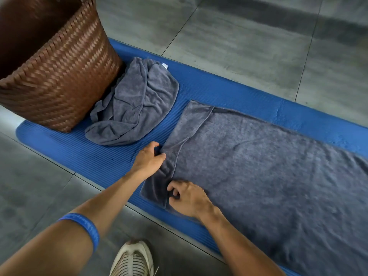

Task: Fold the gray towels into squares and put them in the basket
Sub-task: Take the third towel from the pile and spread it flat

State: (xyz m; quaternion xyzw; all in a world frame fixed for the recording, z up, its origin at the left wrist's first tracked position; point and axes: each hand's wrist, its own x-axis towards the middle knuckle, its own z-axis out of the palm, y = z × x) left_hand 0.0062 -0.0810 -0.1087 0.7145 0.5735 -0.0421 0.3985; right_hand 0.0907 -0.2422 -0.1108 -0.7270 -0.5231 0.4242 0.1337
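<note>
Starting at the far left, the brown woven basket [57, 76] stands on the end of the blue ribbed mat [79, 148], its inside too dark to read. Just beside it, touching its wall, lies a crumpled gray towel [131, 104] with a small white tag [164, 65] showing, not yet folded. Next, the left hand [148, 161], a blue wristband [85, 228] up that arm, pinches the left edge of the spread gray towel [268, 176] between thumb and curled fingers. A narrow flap is already turned over along that end, its hem running diagonally. Below it, the right hand [188, 198] has its fingers curled onto the near corner of the flap, gripping the cloth there. A white sneaker [132, 259] pokes in on the gray floor tiles [258, 36].

The step in hand looks like squaring up this first fold. Done well, both hands should pull the edge taut, line the hem parallel with the end of the towel, then smooth rightward so no wrinkle is trapped.
</note>
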